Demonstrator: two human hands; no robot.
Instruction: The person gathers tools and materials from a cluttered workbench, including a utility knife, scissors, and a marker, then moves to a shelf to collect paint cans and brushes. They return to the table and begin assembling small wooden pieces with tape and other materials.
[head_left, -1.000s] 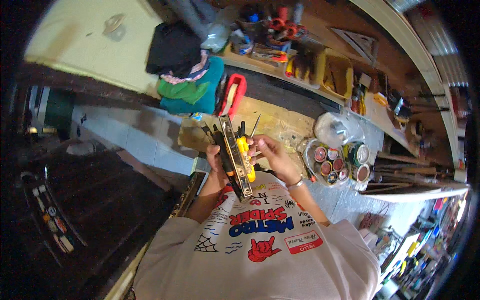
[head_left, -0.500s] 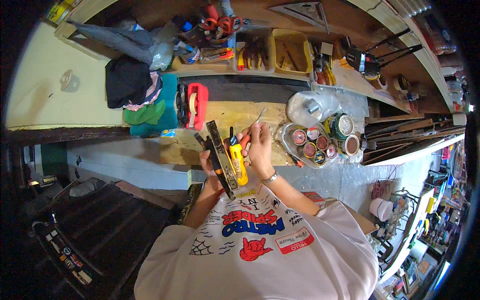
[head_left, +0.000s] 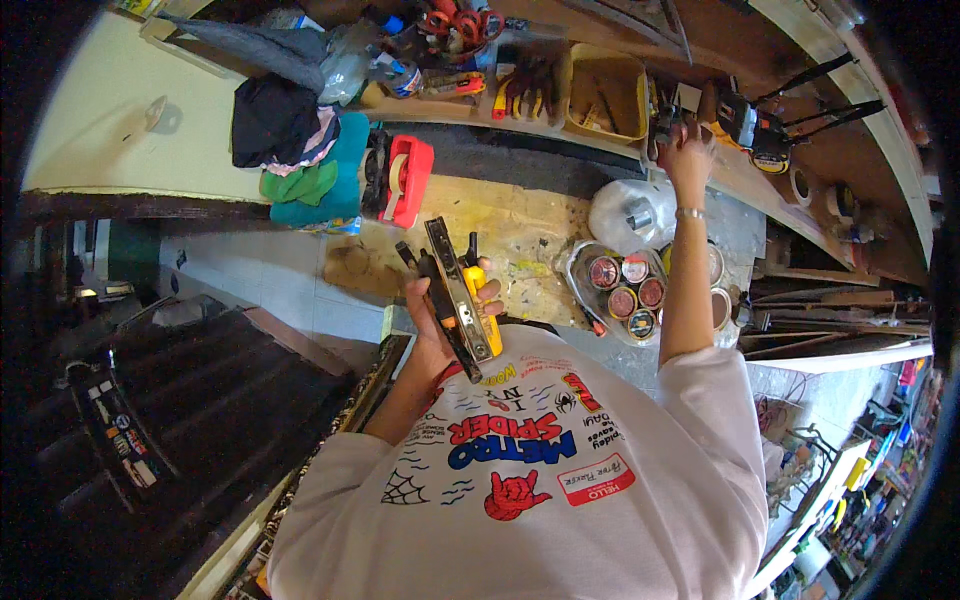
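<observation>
Several hand tools are bunched in my left hand, in front of my shirt. Among them are a long dark metal bar with a shiny edge, a yellow-handled tool and a slim black tool; their exact kinds are not clear. My right arm stretches far forward to the shelf. There my right hand, with a watch on the wrist, is over a tool bin, fingers curled down. Whatever lies under those fingers is hidden.
A yellow tray stands left of the right hand, a black-and-yellow tool to its right. Round tins and a plastic jug sit below the right forearm. A red tape dispenser is beside folded cloths.
My right hand has left the tools in front of me, where it held a red-handled tool with a metal tip, and has reached forward and right to the shelf. My left hand keeps its bundle.
</observation>
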